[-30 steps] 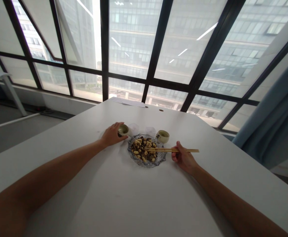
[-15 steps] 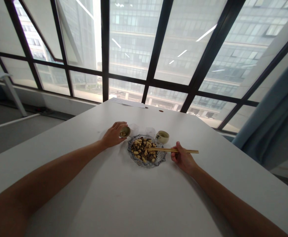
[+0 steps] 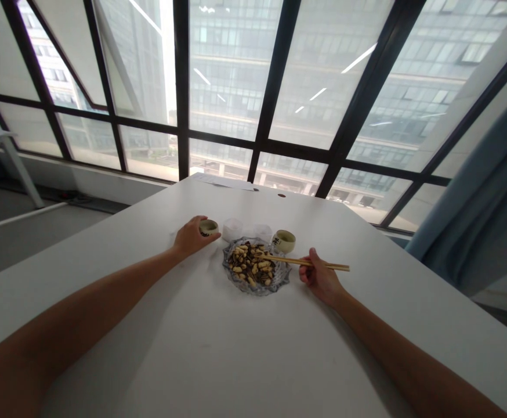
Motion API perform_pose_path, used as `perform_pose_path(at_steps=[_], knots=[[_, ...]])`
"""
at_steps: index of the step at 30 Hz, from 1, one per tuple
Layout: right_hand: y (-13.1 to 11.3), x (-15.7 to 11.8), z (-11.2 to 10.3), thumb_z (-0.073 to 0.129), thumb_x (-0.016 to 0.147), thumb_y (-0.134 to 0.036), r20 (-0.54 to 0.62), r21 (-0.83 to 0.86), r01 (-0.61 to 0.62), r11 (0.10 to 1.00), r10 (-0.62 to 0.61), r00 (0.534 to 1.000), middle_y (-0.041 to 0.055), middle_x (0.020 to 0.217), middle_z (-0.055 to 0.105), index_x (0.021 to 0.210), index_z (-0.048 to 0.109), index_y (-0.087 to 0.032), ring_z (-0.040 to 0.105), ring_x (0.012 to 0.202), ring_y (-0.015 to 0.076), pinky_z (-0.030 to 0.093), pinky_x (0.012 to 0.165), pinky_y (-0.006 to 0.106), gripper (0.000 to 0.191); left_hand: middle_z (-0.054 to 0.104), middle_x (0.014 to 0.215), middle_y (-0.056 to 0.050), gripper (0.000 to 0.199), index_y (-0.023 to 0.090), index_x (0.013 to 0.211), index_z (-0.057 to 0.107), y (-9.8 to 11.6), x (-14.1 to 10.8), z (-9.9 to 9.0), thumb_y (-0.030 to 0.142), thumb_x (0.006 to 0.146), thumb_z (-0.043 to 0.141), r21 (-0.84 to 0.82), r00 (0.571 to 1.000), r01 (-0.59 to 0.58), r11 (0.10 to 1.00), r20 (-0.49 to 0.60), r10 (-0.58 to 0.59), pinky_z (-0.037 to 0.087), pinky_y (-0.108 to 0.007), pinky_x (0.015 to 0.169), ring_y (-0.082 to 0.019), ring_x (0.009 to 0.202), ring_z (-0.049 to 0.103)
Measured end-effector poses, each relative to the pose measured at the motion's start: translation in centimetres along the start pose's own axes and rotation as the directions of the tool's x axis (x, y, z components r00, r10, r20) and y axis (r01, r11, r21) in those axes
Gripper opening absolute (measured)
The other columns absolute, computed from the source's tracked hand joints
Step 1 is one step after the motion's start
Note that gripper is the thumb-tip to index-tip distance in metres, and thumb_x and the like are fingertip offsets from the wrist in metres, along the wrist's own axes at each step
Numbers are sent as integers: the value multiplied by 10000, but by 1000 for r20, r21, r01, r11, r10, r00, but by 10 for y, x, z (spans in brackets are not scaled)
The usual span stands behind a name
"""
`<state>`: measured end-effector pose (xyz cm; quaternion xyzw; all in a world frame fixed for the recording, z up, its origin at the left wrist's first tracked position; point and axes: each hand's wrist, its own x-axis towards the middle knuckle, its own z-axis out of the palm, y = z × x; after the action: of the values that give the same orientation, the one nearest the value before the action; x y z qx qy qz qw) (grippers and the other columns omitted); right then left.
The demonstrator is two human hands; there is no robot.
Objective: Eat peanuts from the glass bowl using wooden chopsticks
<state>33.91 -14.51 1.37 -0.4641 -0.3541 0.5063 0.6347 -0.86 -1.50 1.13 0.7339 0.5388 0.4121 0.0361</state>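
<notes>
My left hand (image 3: 192, 237) has its thumb and fingers around a small ceramic cup (image 3: 209, 227), which stands upright at the upper left of the glass bowl. The scalloped glass bowl (image 3: 281, 283) holds peanuts and dark seeds (image 3: 252, 265). In my right hand (image 3: 321, 277) is a pair of wooden chopsticks (image 3: 294, 262), their tips over the nuts in the bowl. A second ceramic cup (image 3: 284, 241) with a dark character on it stands behind the bowl's right side. Whether the left cup holds anything is hard to see.
Two clear plastic containers (image 3: 232, 229) (image 3: 263, 233) stand behind the bowl. Paper (image 3: 223, 182) and a small reddish disc (image 3: 282, 195) lie near the far edge of the white table (image 3: 236, 360). Windows rise beyond it; a blue curtain (image 3: 480, 186) hangs at right.
The cup in my left hand has gone from tilted toward the bowl to upright, a little farther left. My right hand and the chopsticks have hardly moved.
</notes>
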Motion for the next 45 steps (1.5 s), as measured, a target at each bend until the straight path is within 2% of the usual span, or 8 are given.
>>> perform_pose_path(at_steps=[7,11,14,20,25,31,36,45], knots=[[2,1,1,881,493,-670,5,6,10,1000,-10,1000,9,457,625,618,649,-161,512,338,97,389,320,193,573,671,1224,-149,719,176,1263,544,-4,2,-1,634,736,715,55,998,35,998,58,-38,522,-428,921,-322,1100,653],[3,1,3,869,507,-683,5,2,24,1000,-24,1000,9,453,623,620,633,-161,512,331,98,385,318,196,584,598,1343,-173,730,174,1292,534,8,14,-8,644,757,695,161,989,-141,977,56,134,459,-500,1010,-368,1227,568],[3,3,2,839,549,-704,4,-1,54,999,-54,999,15,465,628,638,630,-159,520,340,102,384,321,202,591,618,1326,-152,651,180,1290,549,35,27,-6,621,820,639,172,947,-314,934,124,296,412,-521,1052,-357,1246,552],[-1,9,-6,810,588,-721,-45,12,145,989,-144,989,28,480,636,642,623,-171,524,353,113,403,324,222,583,604,1371,-167,679,166,1359,516,100,53,32,586,835,615,81,822,-441,894,438,365,392,-514,1068,-350,1273,545],[-12,9,-9,760,594,-779,-31,-43,211,977,-212,977,33,449,614,602,628,-170,520,334,117,393,312,222,623,660,1294,-167,749,179,1407,459,125,67,67,514,779,692,61,763,-422,905,562,318,402,-502,1051,-337,1219,604],[-29,-4,3,689,720,-755,78,-135,351,927,-343,936,39,431,590,577,648,-167,517,342,121,403,328,231,607,646,1297,-129,709,194,1384,471,130,66,71,371,752,738,35,787,-493,869,442,429,452,-458,1016,-322,1199,592],[-39,-17,16,658,714,-786,43,-212,430,878,-431,901,33,381,545,524,649,-173,473,307,110,369,301,225,642,583,1362,-129,709,201,1420,434,125,59,50,267,780,732,41,726,-661,749,289,624,410,-454,1060,-311,1265,512],[-40,-32,32,684,716,-753,178,-362,450,817,-413,893,48,438,613,573,680,-172,524,334,116,411,324,220,598,602,1368,-111,802,246,1493,355,111,47,37,375,806,750,65,730,-660,748,292,618,411,-437,1031,-306,1221,566]])
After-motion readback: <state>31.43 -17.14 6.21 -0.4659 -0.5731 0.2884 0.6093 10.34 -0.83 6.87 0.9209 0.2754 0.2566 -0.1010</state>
